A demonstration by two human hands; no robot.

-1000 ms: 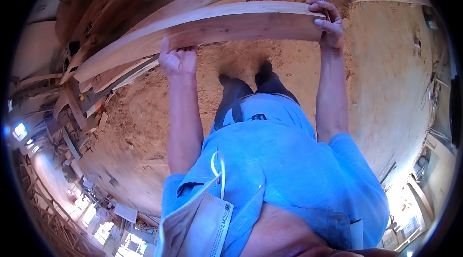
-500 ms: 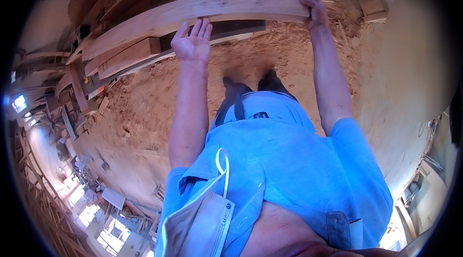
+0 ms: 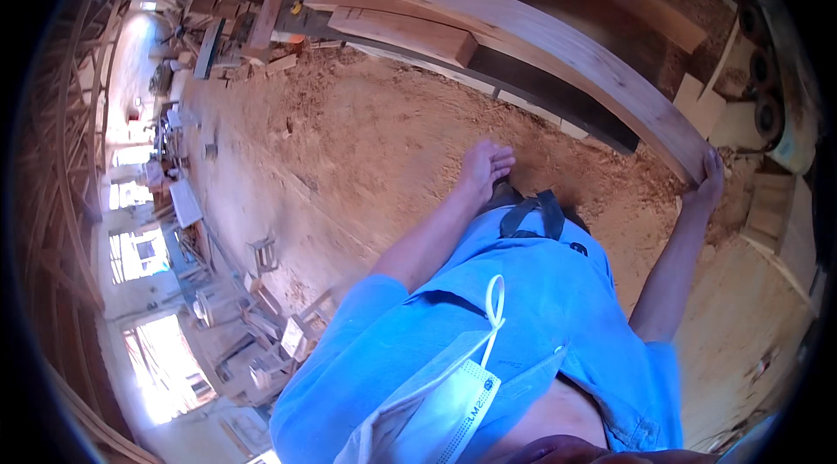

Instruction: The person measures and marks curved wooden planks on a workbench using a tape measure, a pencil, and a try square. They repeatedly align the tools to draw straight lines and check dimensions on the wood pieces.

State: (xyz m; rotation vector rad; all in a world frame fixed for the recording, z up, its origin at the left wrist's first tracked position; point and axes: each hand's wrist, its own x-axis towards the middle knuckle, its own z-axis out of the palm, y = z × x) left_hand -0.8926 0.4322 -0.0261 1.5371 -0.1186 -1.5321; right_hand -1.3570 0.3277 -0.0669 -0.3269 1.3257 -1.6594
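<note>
A long pale wooden plank (image 3: 558, 41) stretches from the upper left towards the right, above a dark bench-like surface (image 3: 558, 98). My right hand (image 3: 710, 180) is closed round the plank's near right end. My left hand (image 3: 488, 166) is away from the plank, low in front of my waist. Its fingers are loosely extended side by side, with nothing seen in them. A shorter, thick wooden block (image 3: 405, 33) lies beside the plank, nearer to me.
Sawdust and shavings cover the floor (image 3: 349, 142). Dark round wheel-like parts (image 3: 768, 115) line the far right, above a wooden box-like piece (image 3: 772, 211). A small stool (image 3: 261, 255) and stacked wooden pieces stand to the left. A white face mask (image 3: 440, 407) hangs at my chest.
My left hand has left the plank's near edge and dropped towards my waist. My right hand keeps the plank's end. The view has turned left, so the plank now slants down to the right.
</note>
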